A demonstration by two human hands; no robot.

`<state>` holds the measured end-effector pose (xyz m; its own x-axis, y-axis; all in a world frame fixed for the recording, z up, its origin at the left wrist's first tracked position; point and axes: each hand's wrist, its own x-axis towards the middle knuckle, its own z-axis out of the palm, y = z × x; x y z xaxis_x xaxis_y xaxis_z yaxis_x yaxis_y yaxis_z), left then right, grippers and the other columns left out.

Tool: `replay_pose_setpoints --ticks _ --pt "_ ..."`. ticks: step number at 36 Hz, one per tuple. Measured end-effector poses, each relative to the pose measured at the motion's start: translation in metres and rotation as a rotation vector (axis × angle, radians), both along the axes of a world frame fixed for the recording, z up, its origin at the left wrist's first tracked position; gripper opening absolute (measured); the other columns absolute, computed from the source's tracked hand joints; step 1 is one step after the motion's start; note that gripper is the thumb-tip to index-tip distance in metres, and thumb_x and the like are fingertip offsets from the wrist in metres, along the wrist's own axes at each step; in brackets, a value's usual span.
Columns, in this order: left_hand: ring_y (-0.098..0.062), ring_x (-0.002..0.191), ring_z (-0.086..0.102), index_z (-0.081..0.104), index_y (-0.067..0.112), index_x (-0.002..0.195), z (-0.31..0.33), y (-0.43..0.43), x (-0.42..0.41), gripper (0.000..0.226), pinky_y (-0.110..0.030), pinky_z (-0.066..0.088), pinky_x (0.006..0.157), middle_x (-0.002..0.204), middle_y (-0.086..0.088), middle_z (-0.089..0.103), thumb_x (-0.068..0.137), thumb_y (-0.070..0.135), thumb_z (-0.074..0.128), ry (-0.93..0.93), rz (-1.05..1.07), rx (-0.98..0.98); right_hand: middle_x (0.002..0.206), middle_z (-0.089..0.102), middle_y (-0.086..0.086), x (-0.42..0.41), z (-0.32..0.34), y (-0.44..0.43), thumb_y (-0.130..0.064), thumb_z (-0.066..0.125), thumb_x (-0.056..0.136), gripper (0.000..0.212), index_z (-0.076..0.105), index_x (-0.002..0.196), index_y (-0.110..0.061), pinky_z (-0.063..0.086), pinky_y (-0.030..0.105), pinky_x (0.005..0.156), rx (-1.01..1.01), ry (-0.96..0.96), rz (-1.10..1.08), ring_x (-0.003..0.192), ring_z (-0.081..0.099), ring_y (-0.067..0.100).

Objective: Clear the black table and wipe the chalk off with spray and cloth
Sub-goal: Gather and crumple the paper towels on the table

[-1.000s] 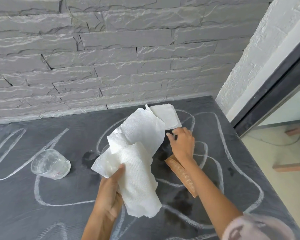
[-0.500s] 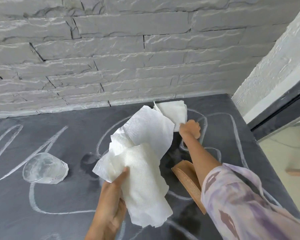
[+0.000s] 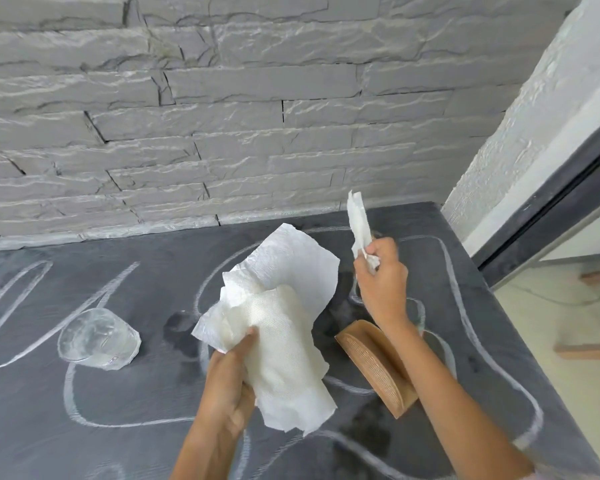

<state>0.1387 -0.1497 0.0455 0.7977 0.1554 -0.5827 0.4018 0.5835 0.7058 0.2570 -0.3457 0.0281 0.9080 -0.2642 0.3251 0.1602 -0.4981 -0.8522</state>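
The black table is covered with looping white chalk lines and a few dark wet patches. My left hand grips a bunch of crumpled white paper towels above the table's middle. My right hand pinches a single white napkin, lifted upright off the table near the back right corner. A wooden napkin holder lies under my right forearm. A clear plastic cup lies on its side at the left.
A grey stone wall runs along the table's far edge. The table's right edge drops to a pale floor beside a dark door frame. No spray bottle is in view.
My right hand has picked the folded napkin up off the far part of the table and raised it upright. My left hand keeps holding the paper towels.
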Motion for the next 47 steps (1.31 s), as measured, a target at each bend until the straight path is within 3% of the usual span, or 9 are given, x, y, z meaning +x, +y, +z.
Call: replay_pose_setpoints --ticks 5,9,13,18,22,28,32,42,47 --pt "-0.028 0.1 0.067 0.06 0.005 0.117 0.006 -0.003 0.0 0.025 -0.042 0.054 0.084 0.108 -0.014 0.071 0.093 0.01 0.054 -0.004 0.032 0.013 0.114 0.065 0.01 -0.073 0.02 0.019 0.003 0.065 0.081 0.032 0.039 0.09 -0.015 0.039 0.0 0.058 -0.273 -0.104 0.279 0.069 0.052 0.007" --pt "-0.028 0.096 0.068 0.06 0.001 0.116 0.013 -0.004 -0.002 0.025 -0.038 0.056 0.076 0.105 -0.016 0.071 0.094 0.006 0.05 -0.006 0.035 0.054 0.111 0.068 0.003 -0.111 0.026 0.031 -0.007 0.053 0.084 0.024 0.039 0.102 -0.013 0.044 0.012 0.073 -0.625 -0.166 0.421 0.085 0.066 0.012" --pt "-0.028 0.09 0.07 0.061 -0.003 0.115 0.019 -0.002 -0.011 0.027 -0.031 0.058 0.065 0.1 -0.018 0.072 0.094 0.01 0.049 -0.007 0.021 0.063 0.115 0.065 0.019 -0.131 0.01 0.051 0.008 0.075 0.063 0.049 0.04 0.093 -0.01 0.051 0.034 0.09 -0.616 -0.339 0.604 0.109 0.063 0.027" --pt "-0.026 0.099 0.068 0.061 0.004 0.118 0.027 0.001 -0.017 0.054 -0.033 0.059 0.074 0.109 -0.017 0.069 0.085 0.047 0.06 0.043 -0.002 -0.012 0.134 0.053 0.016 -0.141 -0.002 0.058 0.003 0.064 0.073 0.038 0.045 0.105 -0.005 0.035 0.036 0.109 -0.584 -0.246 0.768 0.131 0.043 0.025" --pt "-0.024 0.071 0.072 0.061 -0.007 0.109 0.031 0.004 -0.019 0.034 -0.029 0.056 0.051 0.087 -0.018 0.073 0.084 0.015 0.068 0.054 0.01 0.103 0.134 0.051 0.011 -0.134 0.004 0.057 -0.017 0.055 0.078 0.045 0.042 0.119 -0.002 0.034 0.028 0.108 -0.424 -0.082 0.883 0.131 0.042 0.018" --pt "-0.024 0.073 0.072 0.063 -0.003 0.107 0.026 0.012 -0.016 0.021 -0.029 0.056 0.052 0.092 -0.016 0.073 0.086 0.0 0.06 0.049 0.063 0.098 0.096 0.066 -0.001 -0.077 0.004 0.051 -0.029 0.049 0.091 0.017 0.054 0.091 -0.012 0.047 0.025 0.082 -0.146 0.049 0.495 0.093 0.06 0.011" --pt "-0.023 0.079 0.072 0.063 0.001 0.109 0.022 0.015 -0.013 0.023 -0.028 0.056 0.053 0.095 -0.013 0.074 0.086 0.004 0.062 0.033 0.061 0.079 0.094 0.064 0.001 -0.018 -0.025 0.038 -0.016 0.054 0.09 0.008 0.06 0.089 -0.01 0.044 0.029 0.072 -0.232 0.302 0.252 0.095 0.058 0.019" --pt "-0.024 0.089 0.071 0.065 0.004 0.111 0.011 0.017 0.001 0.024 -0.027 0.057 0.059 0.1 -0.011 0.073 0.087 0.007 0.062 -0.003 0.034 0.092 0.12 0.056 0.017 0.062 -0.069 0.034 -0.042 0.053 0.092 0.048 0.055 0.116 0.0 0.044 0.041 0.089 -0.673 0.582 0.002 0.113 0.05 0.031" --pt "-0.024 0.09 0.071 0.067 0.006 0.108 0.004 0.02 0.004 0.022 -0.028 0.056 0.061 0.1 -0.011 0.073 0.087 0.009 0.062 -0.004 0.021 0.093 0.132 0.046 0.018 0.073 -0.083 0.039 -0.019 0.053 0.093 0.038 0.046 0.125 -0.001 0.04 0.04 0.096 -0.62 0.727 -0.001 0.122 0.042 0.032"
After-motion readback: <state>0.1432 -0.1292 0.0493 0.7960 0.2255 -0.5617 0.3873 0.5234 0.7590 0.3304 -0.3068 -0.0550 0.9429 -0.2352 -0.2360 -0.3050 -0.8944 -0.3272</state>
